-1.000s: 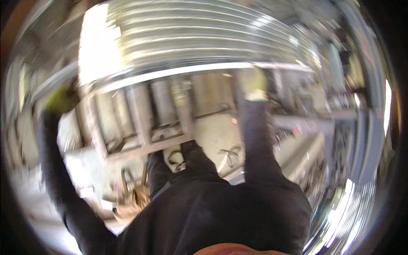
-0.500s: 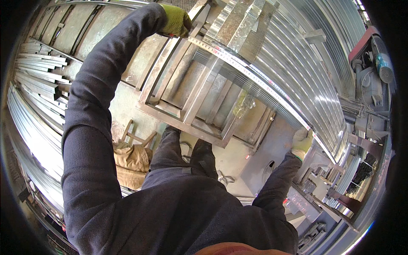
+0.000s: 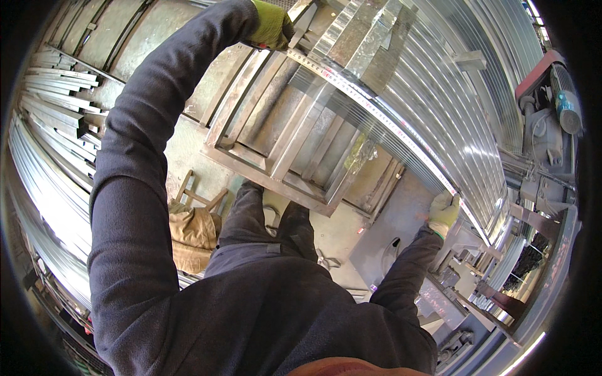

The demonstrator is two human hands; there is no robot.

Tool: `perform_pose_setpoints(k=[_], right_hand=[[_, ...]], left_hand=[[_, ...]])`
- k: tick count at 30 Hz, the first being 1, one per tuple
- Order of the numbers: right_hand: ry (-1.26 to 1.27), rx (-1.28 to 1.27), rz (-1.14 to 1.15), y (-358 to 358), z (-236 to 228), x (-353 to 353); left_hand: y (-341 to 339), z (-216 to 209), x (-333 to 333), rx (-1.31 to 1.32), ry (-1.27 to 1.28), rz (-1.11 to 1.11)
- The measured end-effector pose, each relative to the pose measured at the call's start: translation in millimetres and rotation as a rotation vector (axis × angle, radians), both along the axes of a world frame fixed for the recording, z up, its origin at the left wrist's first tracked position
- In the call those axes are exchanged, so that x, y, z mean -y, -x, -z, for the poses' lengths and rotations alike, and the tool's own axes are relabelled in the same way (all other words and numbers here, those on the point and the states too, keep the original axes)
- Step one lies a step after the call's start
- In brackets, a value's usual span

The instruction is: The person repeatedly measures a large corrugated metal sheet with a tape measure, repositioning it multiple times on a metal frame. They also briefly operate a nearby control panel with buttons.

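A pale measuring tape (image 3: 382,116) stretches diagonally across a bundle of shiny metal tubes (image 3: 439,113). At its far-left end my left hand (image 3: 273,26), in a yellow-green glove, is closed round the tape measure's case, of which only a small dark and red part shows beneath the fingers. Down at the right, my gloved right hand (image 3: 444,213) pinches the tape's edge beside the tubes; its fingertips are partly hidden. The tape runs on a little past this hand. Flat metal bars (image 3: 357,31) lie across the tubes near my left hand.
A rusty steel frame (image 3: 276,178) stands in front of my legs. Long metal profiles (image 3: 50,169) are stacked at the left. A machine with a motor (image 3: 564,103) is at the right. A tan cloth (image 3: 191,235) hangs by a wooden stool (image 3: 197,194) near my left leg.
My left hand has shifted slightly right and up in the picture with the tape measure. My right hand stays at nearly the same place on the tape.
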State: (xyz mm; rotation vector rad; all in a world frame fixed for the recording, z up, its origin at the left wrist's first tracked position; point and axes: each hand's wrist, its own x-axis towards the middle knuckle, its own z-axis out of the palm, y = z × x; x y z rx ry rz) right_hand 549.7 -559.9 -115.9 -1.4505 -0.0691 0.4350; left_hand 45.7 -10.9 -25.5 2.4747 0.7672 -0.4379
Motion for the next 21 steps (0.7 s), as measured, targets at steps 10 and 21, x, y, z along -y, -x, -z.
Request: perform_pose_setpoints(k=[10, 21], right_hand=[[-0.139, -0.049, 0.004, 6.3, -0.9, 1.5], [-0.133, -0.095, 0.027, 8.3, -6.3, -1.3]], left_hand=[[-1.1, 4.5, -1.9, -0.004, 0.014, -0.020], [-1.6, -3.7, 2.8, -0.027, 0.031, -0.068]])
